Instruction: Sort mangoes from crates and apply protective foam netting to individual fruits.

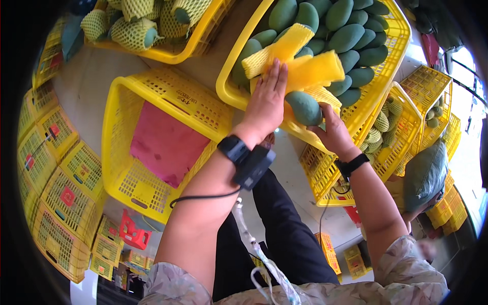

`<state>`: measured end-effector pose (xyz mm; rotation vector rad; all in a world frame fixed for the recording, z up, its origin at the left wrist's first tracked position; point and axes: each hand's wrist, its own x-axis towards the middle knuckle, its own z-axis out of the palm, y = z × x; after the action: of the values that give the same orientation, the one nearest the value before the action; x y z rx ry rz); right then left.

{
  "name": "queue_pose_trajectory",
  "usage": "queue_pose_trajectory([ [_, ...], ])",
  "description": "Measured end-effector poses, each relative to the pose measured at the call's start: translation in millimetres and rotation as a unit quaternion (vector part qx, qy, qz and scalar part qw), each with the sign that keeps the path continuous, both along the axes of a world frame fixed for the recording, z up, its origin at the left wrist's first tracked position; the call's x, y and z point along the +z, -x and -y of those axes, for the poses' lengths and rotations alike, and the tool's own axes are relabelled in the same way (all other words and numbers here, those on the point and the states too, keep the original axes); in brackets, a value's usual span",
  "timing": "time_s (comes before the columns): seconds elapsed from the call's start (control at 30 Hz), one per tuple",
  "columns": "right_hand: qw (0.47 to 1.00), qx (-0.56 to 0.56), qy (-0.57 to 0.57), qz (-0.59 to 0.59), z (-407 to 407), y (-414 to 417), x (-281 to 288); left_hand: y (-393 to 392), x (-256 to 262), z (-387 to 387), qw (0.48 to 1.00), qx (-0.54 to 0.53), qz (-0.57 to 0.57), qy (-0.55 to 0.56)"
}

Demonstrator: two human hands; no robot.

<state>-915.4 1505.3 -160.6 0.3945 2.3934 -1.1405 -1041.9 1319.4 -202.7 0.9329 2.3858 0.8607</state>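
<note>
Green mangoes fill a yellow plastic crate in front of me. Yellow foam net sleeves lie in a loose pile over the crate's near corner. My left hand lies on the sleeves with its fingers extended, nearly together; whether it pinches one underneath is hidden. In my right hand is one green mango, gripped at its lower right end, close beside the sleeves and right of my left hand.
Left stands a yellow crate with a pink sheet inside. Another crate holds net-wrapped mangoes. More crates of wrapped fruit stand at right, near another person. Stacked crates line the far left.
</note>
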Motion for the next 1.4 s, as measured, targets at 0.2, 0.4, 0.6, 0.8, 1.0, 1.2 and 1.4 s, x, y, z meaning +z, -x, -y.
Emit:
queue_pose_trajectory([
  [0.2, 0.999, 0.047, -0.021, -0.011, 23.3, 15.2, -15.9, 17.3, -1.8, 20.2, 0.998, 0.041, 0.044, -0.022],
  [0.4, 0.990, -0.003, -0.141, 0.016, 44.8, -23.9, 36.9, -33.2, 80.4, 76.3, 0.981, 0.150, 0.043, -0.116],
  [0.6, 0.968, -0.072, -0.182, -0.157, 132.3, -9.0, 93.3, -88.8, 114.9, 207.9, 0.951, 0.282, 0.070, -0.101],
  [0.8, 0.940, 0.071, -0.169, -0.287, 204.6, 96.8, 102.8, -103.6, 134.3, 291.2, 0.945, 0.321, 0.060, -0.014],
  [1.0, 0.946, 0.243, -0.107, -0.187, 239.3, 141.1, 65.3, -74.9, 145.8, 324.5, 0.925, 0.373, 0.063, -0.045],
  [1.2, 0.982, 0.050, 0.184, -0.009, 307.9, 123.4, 24.9, -88.0, 142.7, 349.8, 0.902, 0.415, 0.114, -0.030],
  [1.4, 0.963, -0.015, 0.263, -0.064, 349.4, 167.9, -21.1, -86.7, 127.2, 346.8, 0.897, 0.413, 0.150, -0.050],
])
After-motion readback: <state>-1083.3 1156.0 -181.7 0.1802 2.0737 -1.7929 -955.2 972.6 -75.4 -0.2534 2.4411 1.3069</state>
